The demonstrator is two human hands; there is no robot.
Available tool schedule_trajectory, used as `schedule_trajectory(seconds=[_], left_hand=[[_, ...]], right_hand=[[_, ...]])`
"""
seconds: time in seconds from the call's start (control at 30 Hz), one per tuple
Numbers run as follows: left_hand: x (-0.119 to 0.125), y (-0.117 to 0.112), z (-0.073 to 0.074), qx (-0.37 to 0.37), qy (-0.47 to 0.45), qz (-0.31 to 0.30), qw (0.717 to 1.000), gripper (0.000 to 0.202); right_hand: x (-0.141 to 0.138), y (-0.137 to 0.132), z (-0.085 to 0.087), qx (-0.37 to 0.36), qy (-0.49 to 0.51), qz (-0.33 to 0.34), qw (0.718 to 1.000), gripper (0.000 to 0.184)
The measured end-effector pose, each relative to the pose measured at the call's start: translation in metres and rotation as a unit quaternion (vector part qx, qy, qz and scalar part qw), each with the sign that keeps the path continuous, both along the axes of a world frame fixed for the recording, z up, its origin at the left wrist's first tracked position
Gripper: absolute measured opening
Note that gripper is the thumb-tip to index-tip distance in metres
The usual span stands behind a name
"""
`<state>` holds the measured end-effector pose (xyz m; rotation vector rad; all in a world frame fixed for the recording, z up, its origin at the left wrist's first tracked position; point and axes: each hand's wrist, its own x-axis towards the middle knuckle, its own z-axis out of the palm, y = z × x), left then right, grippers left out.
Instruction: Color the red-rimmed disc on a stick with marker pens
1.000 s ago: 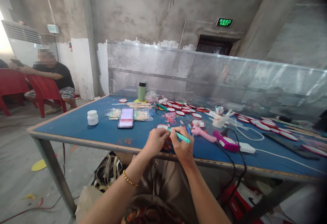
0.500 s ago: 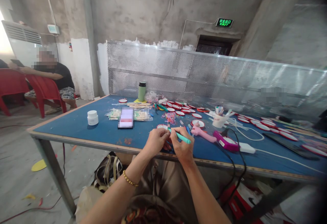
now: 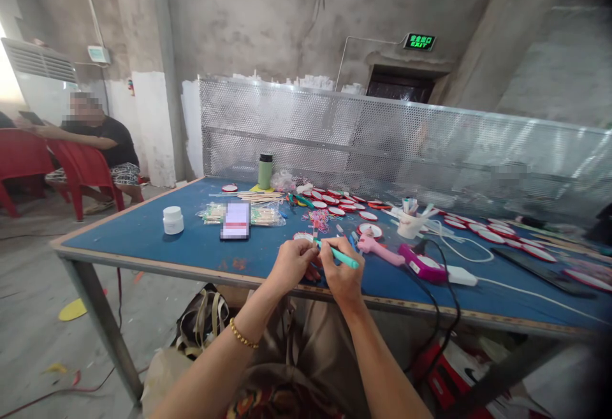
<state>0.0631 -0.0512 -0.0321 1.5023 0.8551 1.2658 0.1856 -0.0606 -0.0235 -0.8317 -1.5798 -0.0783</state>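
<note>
Both my hands meet at the near edge of the blue table (image 3: 143, 234). My right hand (image 3: 340, 273) is closed round a teal pen (image 3: 340, 256), its tip pointing left toward my left hand. My left hand (image 3: 292, 264) is pinched on a small piece; what it is I cannot make out. A red-rimmed white disc (image 3: 303, 236) lies just beyond my fingers. A pink glue gun (image 3: 380, 250) lies to the right of my hands.
Many red-and-white discs (image 3: 337, 211), a bag of wooden sticks (image 3: 258, 215), a white jar (image 3: 173, 220), a green bottle (image 3: 265, 171), a cup of pens (image 3: 410, 224) and a magenta box (image 3: 423, 264) with cables lie on the table. A person sits on red chairs (image 3: 81, 164) at left.
</note>
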Motion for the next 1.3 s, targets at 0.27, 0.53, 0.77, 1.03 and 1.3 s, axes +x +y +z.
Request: schedule_trajectory(seconds=[0.27,0.53,0.77,1.03,1.3], left_hand=[[-0.0007,-0.001,0.0011,0.001,0.005,0.003,1.0,0.023],[-0.0002,-0.0017,0.0022,-0.012,0.004,0.001,1.0,0.023],[-0.0005,-0.0006,0.0008,0.002,0.007,0.004,1.0,0.022],[-0.0007,-0.0018,0.0016,0.005,0.013,0.009,1.0,0.026],[-0.0009,-0.0024,0.0028,0.004,0.017,0.014,1.0,0.026]], right_hand=[[-0.0005,0.0003,0.0009,0.0,-0.008,-0.004,1.0,0.021],[-0.0004,-0.0014,0.0006,-0.007,0.006,-0.007,1.0,0.022],[-0.0003,0.0,0.0007,0.003,-0.003,-0.008,1.0,0.022],[-0.0001,0.0,-0.0007,0.006,-0.016,-0.005,1.0,0.02],[0.0012,0.0026,-0.0031,-0.007,-0.026,0.005,1.0,0.018]])
